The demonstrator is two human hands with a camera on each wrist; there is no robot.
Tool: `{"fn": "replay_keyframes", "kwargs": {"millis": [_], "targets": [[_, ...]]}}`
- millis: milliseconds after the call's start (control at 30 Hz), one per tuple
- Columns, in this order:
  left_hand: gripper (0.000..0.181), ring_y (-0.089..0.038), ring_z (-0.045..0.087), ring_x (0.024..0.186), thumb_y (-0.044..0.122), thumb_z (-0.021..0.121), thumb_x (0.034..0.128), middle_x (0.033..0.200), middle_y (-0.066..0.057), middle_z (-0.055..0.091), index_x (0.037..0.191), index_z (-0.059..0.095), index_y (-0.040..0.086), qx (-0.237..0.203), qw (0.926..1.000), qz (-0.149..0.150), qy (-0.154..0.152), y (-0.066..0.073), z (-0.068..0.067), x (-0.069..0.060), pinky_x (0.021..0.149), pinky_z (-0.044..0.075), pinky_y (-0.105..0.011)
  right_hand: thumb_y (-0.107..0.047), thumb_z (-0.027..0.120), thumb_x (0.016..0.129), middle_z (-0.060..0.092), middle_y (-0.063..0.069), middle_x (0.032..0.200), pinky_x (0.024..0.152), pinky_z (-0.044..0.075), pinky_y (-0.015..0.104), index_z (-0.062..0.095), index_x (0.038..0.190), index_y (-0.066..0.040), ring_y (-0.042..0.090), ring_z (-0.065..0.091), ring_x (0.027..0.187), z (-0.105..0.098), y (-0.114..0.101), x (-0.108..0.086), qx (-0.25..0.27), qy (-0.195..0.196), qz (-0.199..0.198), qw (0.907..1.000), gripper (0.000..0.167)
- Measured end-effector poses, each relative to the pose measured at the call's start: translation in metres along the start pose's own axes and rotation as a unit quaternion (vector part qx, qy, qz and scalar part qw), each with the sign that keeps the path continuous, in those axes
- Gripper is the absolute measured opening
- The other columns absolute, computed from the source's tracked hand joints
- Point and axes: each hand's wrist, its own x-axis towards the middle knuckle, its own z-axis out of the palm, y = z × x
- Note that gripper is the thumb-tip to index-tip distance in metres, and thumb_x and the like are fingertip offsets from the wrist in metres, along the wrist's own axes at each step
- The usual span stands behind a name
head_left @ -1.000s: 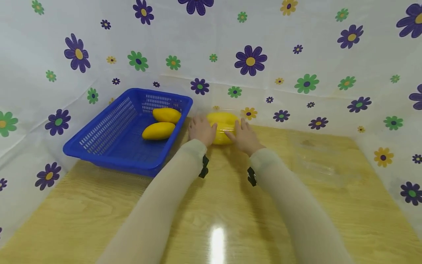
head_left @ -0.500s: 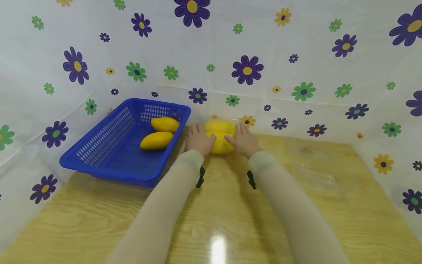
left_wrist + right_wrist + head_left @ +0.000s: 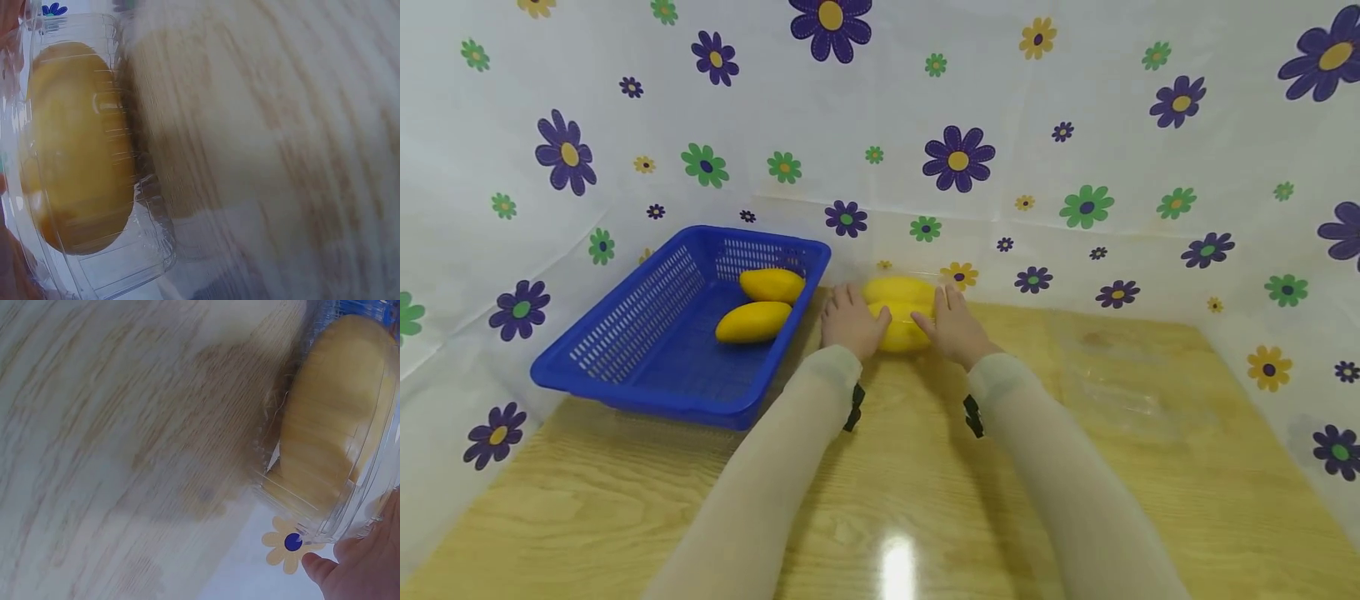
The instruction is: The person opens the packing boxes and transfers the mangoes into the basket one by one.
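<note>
A clear plastic clamshell box [image 3: 134,275] with yellow mangoes inside stands against the back wall. In the head view a far mango [image 3: 898,290] and a near mango [image 3: 902,332] show through the plastic. My left hand [image 3: 852,323] rests on the box's left end, fingers straight and thumb spread toward the middle. At the right end my right hand [image 3: 958,329] presses with straight fingers, its thumb pointing inward. The right wrist view shows a mango [image 3: 337,412] through the box wall, with fingers at the lower corner. The undersides of both hands are hidden.
On the left stands a blue plastic basket [image 3: 647,392] holding a mango [image 3: 772,285] and another mango [image 3: 754,322]. Clear plastic packaging [image 3: 1120,392] lies on the wooden table [image 3: 865,492] at the right. A flowered sheet [image 3: 880,92] hangs behind and along both sides.
The head view has tilted up and shifted slightly, so the scene sits lower. Both hands stay at the box's ends; the left hand, blurred earlier, now looks still.
</note>
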Motion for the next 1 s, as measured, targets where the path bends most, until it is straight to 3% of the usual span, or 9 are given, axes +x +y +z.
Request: {"fn": "replay_keyframes", "kwargs": {"millis": [367, 633, 867, 1000], "targets": [[0.082, -0.040, 0.029, 0.130, 0.055, 0.032, 0.0940, 0.146, -0.027, 0.019, 0.146, 0.014, -0.006, 0.022, 0.9997, 0.005, -0.005, 0.011, 0.002, -0.008, 0.109, 0.024, -0.046, -0.053, 0.029, 0.097, -0.002, 0.021, 0.153, 0.112, 0.012, 0.044, 0.008, 0.147, 0.004, 0.034, 0.001, 0.140, -0.002, 0.010, -0.006, -0.011, -0.015, 0.010, 0.9998, 0.078], [0.081, -0.041, 0.033, 0.125, 0.054, 0.035, 0.0932, 0.141, -0.027, 0.024, 0.145, 0.017, -0.006, -0.001, 0.9994, 0.027, 0.023, 0.024, 0.002, -0.009, 0.106, 0.028, -0.046, -0.055, 0.029, 0.097, -0.002, 0.021, 0.153, 0.112, 0.013, 0.045, 0.008, 0.147, 0.003, 0.033, 0.002, 0.140, -0.012, 0.019, -0.012, -0.007, -0.007, 0.024, 0.9997, 0.080], [0.081, -0.040, 0.027, 0.131, 0.056, 0.031, 0.0936, 0.147, -0.026, 0.017, 0.146, 0.014, -0.004, 0.014, 0.9997, 0.017, -0.008, 0.032, 0.007, -0.016, 0.109, 0.024, -0.045, -0.052, 0.030, 0.097, -0.002, 0.022, 0.153, 0.112, 0.012, 0.045, 0.008, 0.147, 0.005, 0.034, 0.001, 0.140, -0.009, 0.027, -0.023, 0.001, -0.014, 0.031, 0.9994, 0.078], [0.081, -0.040, 0.027, 0.131, 0.056, 0.031, 0.0936, 0.147, -0.026, 0.018, 0.146, 0.015, -0.004, 0.019, 0.9996, 0.020, -0.006, 0.036, 0.009, -0.019, 0.109, 0.024, -0.045, -0.051, 0.031, 0.098, -0.001, 0.023, 0.153, 0.111, 0.012, 0.046, 0.008, 0.146, 0.005, 0.034, 0.001, 0.140, -0.008, 0.031, -0.027, 0.008, -0.011, 0.032, 0.9994, 0.078]]}}
